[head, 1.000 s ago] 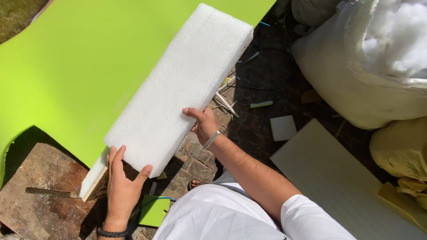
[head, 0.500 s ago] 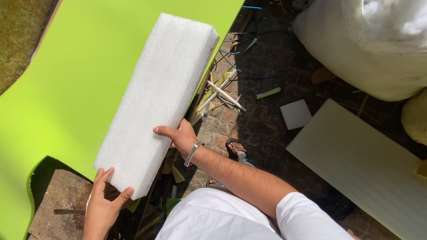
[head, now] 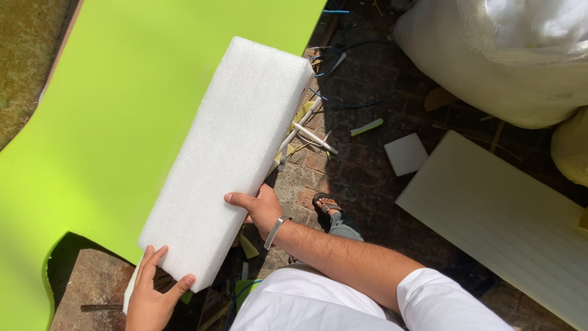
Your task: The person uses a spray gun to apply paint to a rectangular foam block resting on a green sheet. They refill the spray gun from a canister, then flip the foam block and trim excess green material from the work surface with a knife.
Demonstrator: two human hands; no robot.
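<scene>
Foam block: you have the long white foam block [head: 226,162] lying slantwise across the centre of the frame, its far end toward the top middle, its near end at the lower left.
Where it rests: most of it lies on the bright green sheet [head: 116,122] that fills the left half of the frame; its right edge runs out past the sheet's edge over the brick floor [head: 355,178].
Left hand: your left hand [head: 153,294], at the bottom left, is clamped on the near end of the block, fingers spread on top and thumb hooked around the corner.
Right hand: your right hand [head: 260,205] grips the block's long right edge, fingers flat on the top face; a metal bangle [head: 275,232] sits at the wrist.
Done so far: the block is on the sheet and under both hands' control, as far as can be judged.
Left to do: it looks not yet settled, since it lies askew to the sheet's edge and both hands hold it.
Around you: scraps of green and white offcuts [head: 312,138] lie just beside the block's right edge; a small white square piece [head: 405,153] and a large pale board [head: 508,220] lie to the right; a big white sack [head: 502,55] fills the upper right.
</scene>
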